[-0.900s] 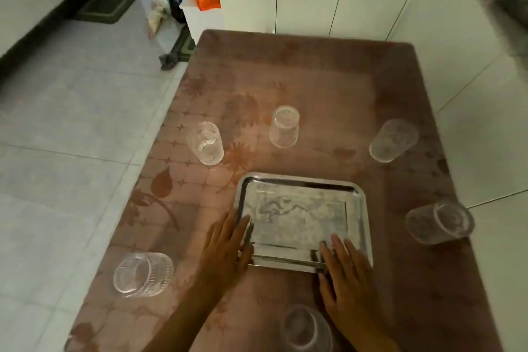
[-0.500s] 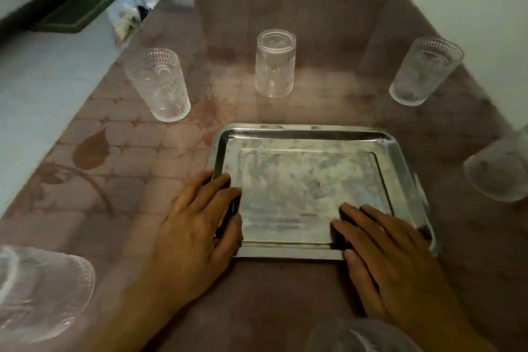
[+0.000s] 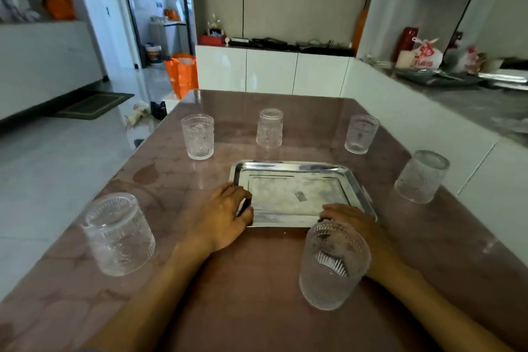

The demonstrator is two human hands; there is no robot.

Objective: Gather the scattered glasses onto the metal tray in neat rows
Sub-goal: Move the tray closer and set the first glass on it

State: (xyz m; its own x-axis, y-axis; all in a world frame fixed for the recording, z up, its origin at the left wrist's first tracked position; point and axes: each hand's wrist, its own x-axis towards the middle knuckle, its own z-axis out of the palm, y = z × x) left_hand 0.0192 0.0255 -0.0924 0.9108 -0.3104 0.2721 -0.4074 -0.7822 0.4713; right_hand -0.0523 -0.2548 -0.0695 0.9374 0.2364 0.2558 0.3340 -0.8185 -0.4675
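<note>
- The metal tray [image 3: 297, 194] lies flat on the brown worktop [image 3: 257, 280], roughly at its middle, with nothing on it.
- The left hand [image 3: 225, 217] rests on the tray's near left corner; its fingers [image 3: 243, 194] curl over the rim and the thumb presses along the near edge, so it is gripping the tray.
- The right hand [image 3: 354, 223] lies palm down at the tray's near right corner, fingers [image 3: 333, 210] stretched flat onto the tray floor; whether they grip the rim I cannot tell, as a glass hides part of the hand.
- That nearest glass [image 3: 333, 264] stands upright on the worktop just in front of the right hand, close to the tray's near edge but off it.
- A left glass [image 3: 118, 233] stands mouth down, well apart from the left hand.
- Three glasses stand beyond the tray's far edge: a far-left glass [image 3: 198, 136] upright, a middle glass [image 3: 270, 128] mouth down, a far-right glass [image 3: 361, 133] upright.
- A right glass [image 3: 421, 176] stands mouth down near the worktop's right edge, beside the tray but apart from it.
- No glass touches either hand.
- Behind the worktop stand white cabinets [image 3: 271, 71] and an orange bag [image 3: 183, 74] on the floor.
</note>
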